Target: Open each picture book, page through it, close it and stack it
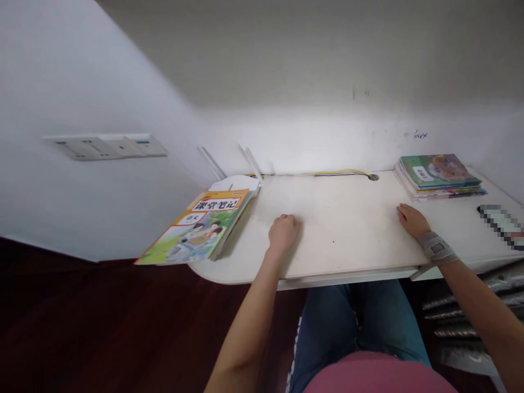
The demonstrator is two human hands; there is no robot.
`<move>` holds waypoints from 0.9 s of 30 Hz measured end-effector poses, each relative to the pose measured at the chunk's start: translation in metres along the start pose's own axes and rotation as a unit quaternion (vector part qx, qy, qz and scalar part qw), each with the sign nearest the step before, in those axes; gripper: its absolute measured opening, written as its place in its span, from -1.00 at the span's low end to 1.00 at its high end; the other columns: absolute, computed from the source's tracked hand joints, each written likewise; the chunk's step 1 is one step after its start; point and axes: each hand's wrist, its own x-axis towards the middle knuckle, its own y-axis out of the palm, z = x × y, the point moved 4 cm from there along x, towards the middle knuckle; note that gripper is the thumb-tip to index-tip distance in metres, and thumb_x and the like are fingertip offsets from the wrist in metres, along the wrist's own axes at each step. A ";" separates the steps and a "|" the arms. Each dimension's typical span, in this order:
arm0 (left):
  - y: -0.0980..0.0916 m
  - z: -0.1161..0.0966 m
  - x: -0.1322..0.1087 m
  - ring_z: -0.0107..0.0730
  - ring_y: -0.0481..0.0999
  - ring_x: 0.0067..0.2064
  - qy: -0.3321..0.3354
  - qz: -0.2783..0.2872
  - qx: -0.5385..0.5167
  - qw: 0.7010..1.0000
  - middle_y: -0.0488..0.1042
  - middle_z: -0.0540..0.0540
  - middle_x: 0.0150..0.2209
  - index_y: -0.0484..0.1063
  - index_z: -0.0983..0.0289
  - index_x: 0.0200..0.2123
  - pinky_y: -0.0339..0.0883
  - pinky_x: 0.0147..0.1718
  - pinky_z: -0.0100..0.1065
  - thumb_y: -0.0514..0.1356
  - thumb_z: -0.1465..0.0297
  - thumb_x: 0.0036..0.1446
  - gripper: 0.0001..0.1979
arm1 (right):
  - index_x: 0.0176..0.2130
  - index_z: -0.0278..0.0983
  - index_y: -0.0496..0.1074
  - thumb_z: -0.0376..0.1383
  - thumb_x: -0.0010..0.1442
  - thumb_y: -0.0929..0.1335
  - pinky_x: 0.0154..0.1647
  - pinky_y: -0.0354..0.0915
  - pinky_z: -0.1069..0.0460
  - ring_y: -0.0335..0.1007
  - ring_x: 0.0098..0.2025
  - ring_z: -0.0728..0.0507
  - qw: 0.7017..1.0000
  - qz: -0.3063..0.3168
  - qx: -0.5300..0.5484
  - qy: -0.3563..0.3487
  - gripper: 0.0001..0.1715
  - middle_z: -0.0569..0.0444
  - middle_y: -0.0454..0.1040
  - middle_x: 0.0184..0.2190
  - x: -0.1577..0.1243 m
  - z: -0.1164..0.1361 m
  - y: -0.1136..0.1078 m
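Bare left hand (283, 234) at centre and bare right hand (412, 220) at right, loosely clenched, empty, rest on the white round-cornered desk (352, 240); relaxed wrists seem best.

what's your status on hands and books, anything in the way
Left hand curled on desk, no item visible. Right hand on desk, near book stack. Left-side books overhang desk edge. Nothing visible between right hand and stack.

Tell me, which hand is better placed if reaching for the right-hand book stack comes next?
Probably the right hand: it lies close to the book stack, while the left hand rests farther off.
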 end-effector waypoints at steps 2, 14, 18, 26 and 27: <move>0.001 0.001 0.002 0.01 0.39 -0.01 -0.016 -0.009 0.012 1.000 0.44 0.34 -0.04 0.43 0.38 -0.09 0.30 -0.12 -0.15 -0.02 0.12 0.22 -0.52 | 0.00 -0.32 0.47 -0.32 0.22 0.17 0.12 0.31 -0.17 0.39 0.08 -0.23 1.000 0.000 -0.002 0.001 -0.56 -0.15 0.47 0.04 -0.001 0.000 0.000; 0.011 0.013 0.019 -0.06 0.38 -0.02 -0.049 -0.016 -0.015 0.999 0.38 0.30 0.00 0.43 0.32 -0.05 0.29 -0.11 -0.20 -0.01 0.21 0.22 -0.60 | -0.01 -0.34 0.46 -0.31 0.24 0.17 0.13 0.29 -0.19 0.37 0.09 -0.26 1.000 -0.001 -0.006 0.004 -0.56 -0.19 0.45 0.05 -0.007 0.003 0.000; 0.010 0.002 0.015 0.02 0.36 0.01 -0.055 -0.025 0.001 0.998 0.37 0.37 0.00 0.41 0.40 -0.03 0.27 -0.09 -0.14 -0.07 0.11 0.24 -0.48 | -0.01 -0.35 0.47 -0.31 0.23 0.16 0.12 0.29 -0.18 0.38 0.08 -0.25 1.000 -0.001 -0.009 0.004 -0.56 -0.20 0.46 0.04 -0.007 0.003 0.000; 0.012 0.005 0.018 0.03 0.36 0.00 -0.057 -0.037 -0.053 0.996 0.40 0.35 -0.01 0.46 0.37 -0.11 0.28 -0.09 -0.13 0.01 0.22 0.20 -0.61 | -0.02 -0.45 0.46 -0.31 0.24 0.15 0.12 0.30 -0.16 0.38 0.08 -0.27 1.000 0.005 -0.008 0.007 -0.53 -0.29 0.44 0.04 -0.008 0.004 0.000; 0.013 0.007 0.019 0.01 0.37 0.00 -0.059 -0.040 -0.064 0.995 0.40 0.34 -0.02 0.47 0.35 -0.13 0.28 -0.08 -0.14 0.01 0.25 0.19 -0.63 | -0.02 -0.43 0.46 -0.32 0.24 0.15 0.11 0.30 -0.17 0.37 0.08 -0.27 1.000 0.005 -0.007 0.008 -0.54 -0.28 0.44 0.05 -0.008 0.004 0.000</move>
